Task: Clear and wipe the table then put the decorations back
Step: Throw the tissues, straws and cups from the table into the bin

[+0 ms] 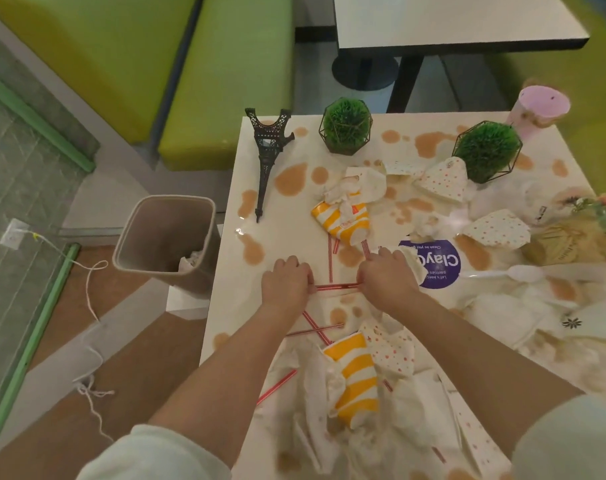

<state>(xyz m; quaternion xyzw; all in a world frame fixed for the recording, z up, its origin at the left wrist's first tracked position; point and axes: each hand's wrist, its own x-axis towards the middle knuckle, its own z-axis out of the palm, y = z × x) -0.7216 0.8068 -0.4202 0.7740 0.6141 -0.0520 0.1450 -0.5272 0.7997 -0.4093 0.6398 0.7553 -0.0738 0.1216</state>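
Both hands rested on the stained white table (pixel 329 209), fingers curled closed. One red-and-white striped straw (pixel 336 287) ran between them, the left hand (pixel 287 284) pinching one end and the right hand (pixel 388 277) the other. Crumpled yellow-striped cups (pixel 341 220), napkins and more straws lay around them. A toy Eiffel Tower (pixel 266 157) lay tipped over near two wire-framed green plants (pixel 345 124). A beige bin (pixel 166 240) stood left of the table.
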